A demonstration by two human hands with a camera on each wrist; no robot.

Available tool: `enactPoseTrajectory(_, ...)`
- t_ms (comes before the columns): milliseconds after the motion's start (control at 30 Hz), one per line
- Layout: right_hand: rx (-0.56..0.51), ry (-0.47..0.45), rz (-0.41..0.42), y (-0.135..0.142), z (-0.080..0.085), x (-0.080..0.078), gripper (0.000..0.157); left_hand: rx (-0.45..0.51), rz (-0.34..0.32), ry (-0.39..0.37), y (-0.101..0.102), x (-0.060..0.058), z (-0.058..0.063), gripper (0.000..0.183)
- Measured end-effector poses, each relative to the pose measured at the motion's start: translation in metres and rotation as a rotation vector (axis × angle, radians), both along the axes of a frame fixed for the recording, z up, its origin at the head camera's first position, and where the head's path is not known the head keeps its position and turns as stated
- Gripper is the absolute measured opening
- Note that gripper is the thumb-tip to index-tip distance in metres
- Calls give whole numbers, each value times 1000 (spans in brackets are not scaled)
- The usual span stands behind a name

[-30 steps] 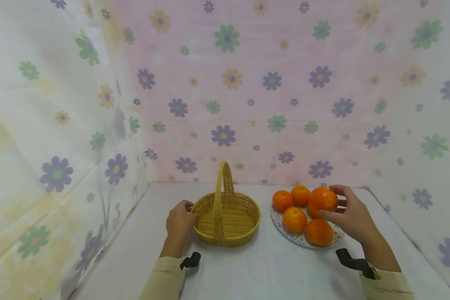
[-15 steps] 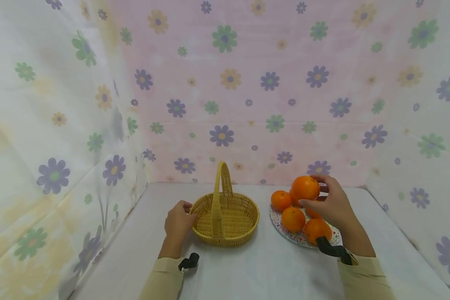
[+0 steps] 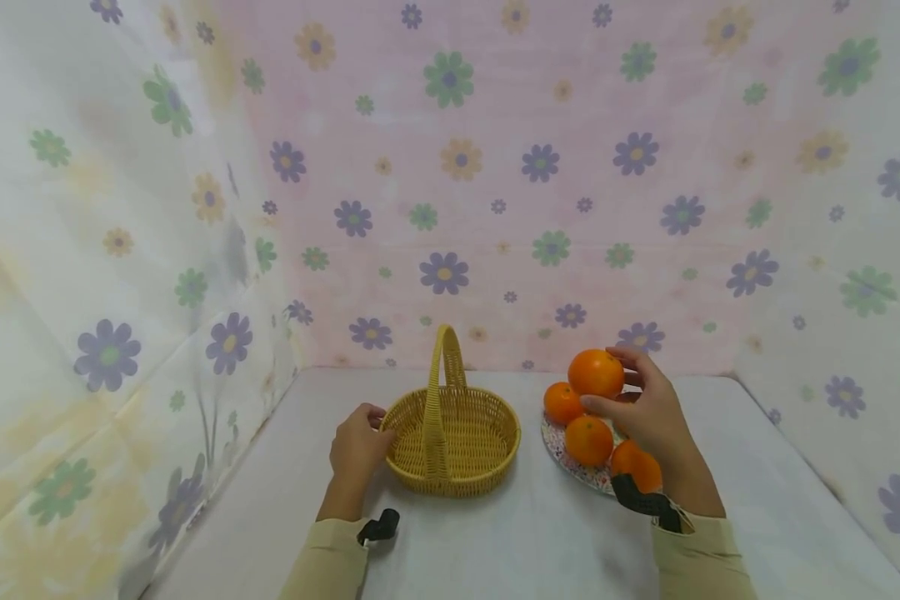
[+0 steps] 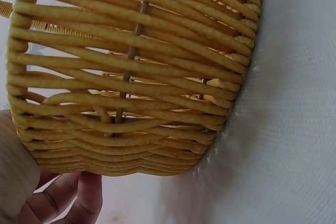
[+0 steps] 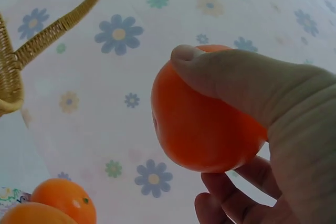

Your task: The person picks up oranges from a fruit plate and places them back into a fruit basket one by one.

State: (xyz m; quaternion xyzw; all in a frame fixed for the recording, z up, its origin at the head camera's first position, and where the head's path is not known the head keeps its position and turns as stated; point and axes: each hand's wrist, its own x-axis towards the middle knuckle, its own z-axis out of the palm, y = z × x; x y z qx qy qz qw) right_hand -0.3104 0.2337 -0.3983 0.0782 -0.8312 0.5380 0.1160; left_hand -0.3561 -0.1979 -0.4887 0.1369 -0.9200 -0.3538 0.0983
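Observation:
A woven yellow basket [image 3: 457, 485] with a tall arched handle stands on the white table, its inside bare. My left hand [image 3: 357, 446] grips the basket's left rim; in the left wrist view its fingers [image 4: 89, 198] show by the wickerwork. My right hand [image 3: 658, 410] holds an orange [image 3: 596, 372] between thumb and fingers, raised above the plate. The same orange [image 5: 202, 116] fills the middle of the right wrist view. Below it, a patterned plate [image 3: 557, 443] carries several more oranges [image 3: 588, 441], some partly hidden by the right hand.
The plate lies right of the basket. Flowered cloth [image 3: 487, 208] hangs behind the white table [image 3: 525, 550] and along both sides. Each wrist bears a black mount; the right one [image 3: 641, 502] overlaps an orange in the head view.
My right hand has lifted the orange off the plate's far right side and carried it left toward the basket, more slowly of late. My left hand stays at the basket's rim.

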Motion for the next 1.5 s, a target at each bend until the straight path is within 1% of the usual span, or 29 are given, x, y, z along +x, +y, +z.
enactPoseTrajectory(67, 25, 16, -16, -3, -2, -2, 90, -1, -2, 11, 1, -1, 2, 36)
enactPoseTrajectory(167, 63, 12, -31, -9, -3, -5, 90, -4, -6, 21, 2, -2, 5, 35)
enactPoseTrajectory(367, 116, -9, -14, -26, -9, -10, 93, -5, -10, 19, 4, -2, 8, 35)
enactPoseTrajectory(500, 124, -8, 2, -36, -15, -14, 95, -16, -15, 36, 4, 1, 8, 35)
enactPoseTrajectory(600, 130, -11, 0, -46, -20, -15, 92, -24, -14, 40, 3, 3, 6, 35)
enactPoseTrajectory(667, 146, -1, 1, -53, -23, -15, 90, -28, -13, 37, 1, 5, 6, 35)
enactPoseTrajectory(800, 171, -14, 12, -68, -29, -12, 87, -28, -6, 25, -4, 7, 4, 37)
enactPoseTrajectory(967, 161, -32, 53, -83, -34, -11, 88, -28, 13, 6, -9, 9, 1, 37)
enactPoseTrajectory(1067, 132, -27, 71, -86, -35, -11, 88, -20, 9, 5, -9, 8, 0, 38)
enactPoseTrajectory(1133, 139, -13, 70, -87, -35, -11, 88, -12, 2, 7, -7, 7, 0, 38)
enactPoseTrajectory(1300, 188, 22, 65, -92, -41, -11, 85, 0, -6, 13, -3, 4, 1, 37)
enactPoseTrajectory(1500, 230, 45, 88, -106, -49, -11, 83, 1, -1, 3, -1, 3, 1, 36)
